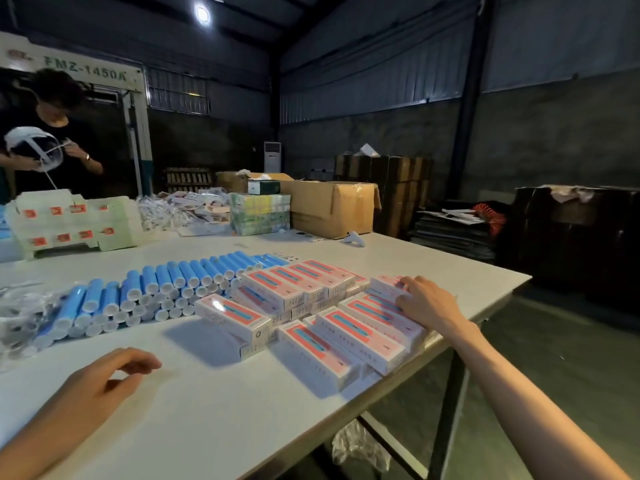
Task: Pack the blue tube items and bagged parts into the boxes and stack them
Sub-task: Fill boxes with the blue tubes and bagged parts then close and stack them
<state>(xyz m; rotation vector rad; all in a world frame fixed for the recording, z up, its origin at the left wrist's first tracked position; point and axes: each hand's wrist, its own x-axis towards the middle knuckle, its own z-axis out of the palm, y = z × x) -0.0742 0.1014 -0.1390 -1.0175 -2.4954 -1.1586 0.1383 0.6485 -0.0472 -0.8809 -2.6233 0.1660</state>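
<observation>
A long pile of blue tubes (pixel 162 289) with white caps lies across the middle of the white table (pixel 214 403). To their right, several pink and white boxes (pixel 332 327) are stacked in loose layers near the table's right edge. My right hand (pixel 424 301) rests on the boxes at the far right of the stack, fingers curled over a box edge. My left hand (pixel 100 382) hovers low over the bare table front, fingers loosely curled and holding nothing. Clear bagged parts (pixel 19 317) lie at the left edge.
A person stands at the far left handling a white round item (pixel 34 147). Pale flat-packed cartons (pixel 72 223), stacked green packs (pixel 259 213) and a brown cardboard box (pixel 332 206) line the table's back. The table edge drops off on the right to a dark floor.
</observation>
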